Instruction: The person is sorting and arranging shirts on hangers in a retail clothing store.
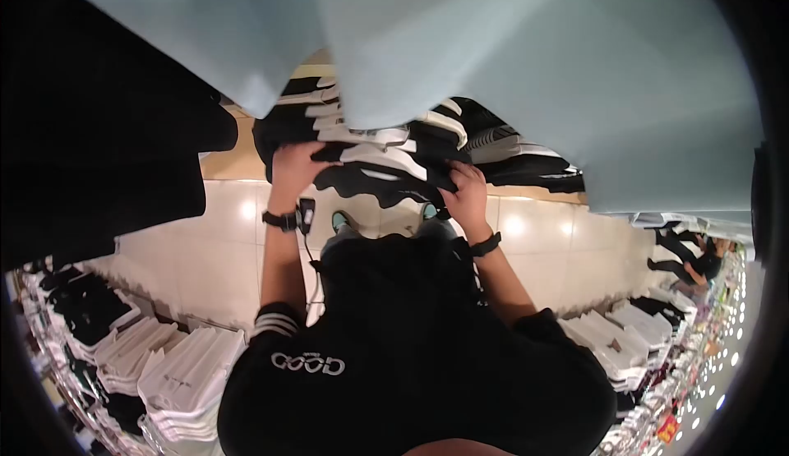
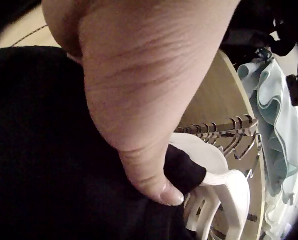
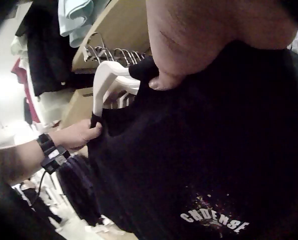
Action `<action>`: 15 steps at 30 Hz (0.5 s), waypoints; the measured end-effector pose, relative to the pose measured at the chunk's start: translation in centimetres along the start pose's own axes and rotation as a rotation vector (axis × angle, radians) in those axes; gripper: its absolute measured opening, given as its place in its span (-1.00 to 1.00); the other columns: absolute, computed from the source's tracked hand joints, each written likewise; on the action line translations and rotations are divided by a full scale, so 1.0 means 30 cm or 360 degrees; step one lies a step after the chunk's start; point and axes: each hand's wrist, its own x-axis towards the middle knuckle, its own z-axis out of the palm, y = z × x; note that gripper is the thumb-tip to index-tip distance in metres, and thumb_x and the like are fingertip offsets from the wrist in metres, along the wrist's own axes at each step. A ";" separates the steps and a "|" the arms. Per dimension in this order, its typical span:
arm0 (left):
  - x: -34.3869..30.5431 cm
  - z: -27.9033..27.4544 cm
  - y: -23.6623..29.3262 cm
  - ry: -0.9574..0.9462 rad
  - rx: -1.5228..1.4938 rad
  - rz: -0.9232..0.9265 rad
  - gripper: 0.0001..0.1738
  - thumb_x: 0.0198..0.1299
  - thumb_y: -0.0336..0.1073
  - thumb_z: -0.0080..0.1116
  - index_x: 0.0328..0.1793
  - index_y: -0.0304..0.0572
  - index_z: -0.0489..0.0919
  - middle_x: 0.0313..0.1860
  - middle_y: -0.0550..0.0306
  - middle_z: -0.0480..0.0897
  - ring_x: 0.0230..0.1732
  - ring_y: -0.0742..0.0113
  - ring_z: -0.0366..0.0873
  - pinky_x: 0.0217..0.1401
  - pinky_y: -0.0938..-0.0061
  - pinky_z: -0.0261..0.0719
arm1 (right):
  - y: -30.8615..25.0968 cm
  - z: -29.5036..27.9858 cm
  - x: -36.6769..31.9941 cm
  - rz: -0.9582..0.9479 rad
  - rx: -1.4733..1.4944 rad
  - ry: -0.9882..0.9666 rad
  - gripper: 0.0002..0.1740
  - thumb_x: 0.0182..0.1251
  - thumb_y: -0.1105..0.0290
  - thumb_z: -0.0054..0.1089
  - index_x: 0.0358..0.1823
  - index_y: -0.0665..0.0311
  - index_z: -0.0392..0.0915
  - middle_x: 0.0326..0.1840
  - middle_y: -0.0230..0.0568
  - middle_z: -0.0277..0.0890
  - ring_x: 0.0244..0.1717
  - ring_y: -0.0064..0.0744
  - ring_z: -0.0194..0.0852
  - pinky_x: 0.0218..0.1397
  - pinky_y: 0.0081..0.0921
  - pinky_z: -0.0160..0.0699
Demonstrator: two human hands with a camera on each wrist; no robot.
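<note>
A black T-shirt (image 3: 189, 160) with pale arched lettering on its front hangs on a white hanger (image 3: 103, 85). My left hand (image 1: 293, 170) pinches the shirt's fabric at one shoulder, thumb on the front, beside the hanger's end. At the other shoulder, my right hand (image 1: 468, 193) grips the same shirt with the thumb near the neckline. Close behind it, more white hangers with dark clothes crowd the rail (image 2: 245, 124), their metal hooks in a row. The fingers behind the fabric are hidden in both wrist views.
Light blue garments (image 1: 526, 70) hang close overhead, and a black garment (image 1: 90, 144) hangs at the left. Folded white shirts (image 1: 193, 374) lie in stacks behind me on both sides. Other people (image 1: 694, 259) stand far right. A wooden panel (image 2: 221, 92) backs the rail.
</note>
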 end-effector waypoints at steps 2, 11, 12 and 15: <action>0.053 -0.007 -0.035 -0.0003 -0.0086 0.0102 -0.46 -0.03 0.15 0.64 -0.02 -0.01 0.87 -0.16 0.08 0.85 -0.09 -0.03 0.78 0.04 0.20 0.70 | -0.016 0.029 -0.015 0.0053 -0.0042 0.0082 -0.67 0.01 0.33 0.60 -0.24 0.35 0.70 0.26 -0.07 0.74 0.28 0.07 0.66 0.45 -0.02 0.49; 0.129 0.040 -0.087 -0.0170 -0.0212 0.0156 -0.47 -0.07 0.06 0.71 -0.06 -0.11 0.86 -0.20 0.01 0.84 -0.17 -0.06 0.77 -0.08 0.17 0.69 | -0.047 0.066 -0.055 0.0281 -0.0079 0.0072 -0.65 -0.06 0.39 0.61 -0.23 0.33 0.69 0.32 -0.07 0.73 0.34 0.03 0.64 0.54 -0.03 0.47; 0.121 0.066 -0.106 -0.0117 -0.0264 0.0199 -0.48 -0.08 0.08 0.70 -0.14 -0.13 0.86 -0.28 0.03 0.82 -0.23 -0.06 0.74 -0.13 0.18 0.66 | -0.026 0.086 -0.058 0.0275 -0.0091 0.0065 -0.65 -0.07 0.40 0.61 -0.24 0.32 0.69 0.31 -0.10 0.74 0.33 0.02 0.65 0.53 -0.03 0.48; 0.086 0.044 -0.111 -0.0081 -0.0171 0.0221 -0.53 -0.07 0.05 0.69 -0.19 -0.14 0.84 -0.29 0.05 0.81 -0.26 -0.06 0.73 -0.14 0.18 0.63 | -0.032 0.097 -0.044 0.0279 -0.0030 0.0072 -0.68 -0.08 0.42 0.60 -0.27 0.31 0.67 0.30 -0.13 0.75 0.32 0.00 0.67 0.53 -0.04 0.48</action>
